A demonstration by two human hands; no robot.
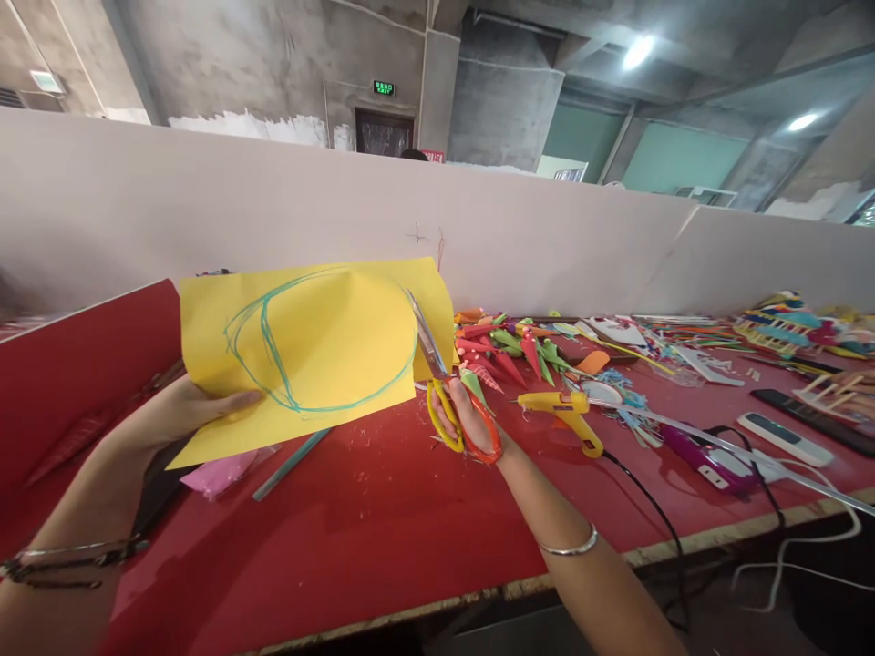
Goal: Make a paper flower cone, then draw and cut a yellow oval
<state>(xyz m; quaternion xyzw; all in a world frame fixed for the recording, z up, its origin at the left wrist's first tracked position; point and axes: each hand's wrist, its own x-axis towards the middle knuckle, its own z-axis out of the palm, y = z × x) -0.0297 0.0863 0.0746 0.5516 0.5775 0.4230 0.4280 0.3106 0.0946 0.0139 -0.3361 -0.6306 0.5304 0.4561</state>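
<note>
A sheet of yellow paper [342, 337] with a rounded outline drawn in green is held up over the red table. My left hand [195, 405] pinches its lower left part, thumb on the front and the other fingers behind. My right hand [471, 424] grips scissors [447, 415] with one yellow and one orange handle loop. Their blades lie at the paper's right side, along the right curve of the green line. A cut runs up from the lower edge there. Below the sheet, a pink packet [222, 474] and a grey-green strip [291, 465] lie on the table.
A yellow glue gun [564, 417] with a black cord lies right of my right hand. Behind it are piled red and green paper cones [509, 351]. A purple power strip [707, 460] and a white remote-like device [785, 439] are farther right. A pale partition [547, 246] stands behind the table.
</note>
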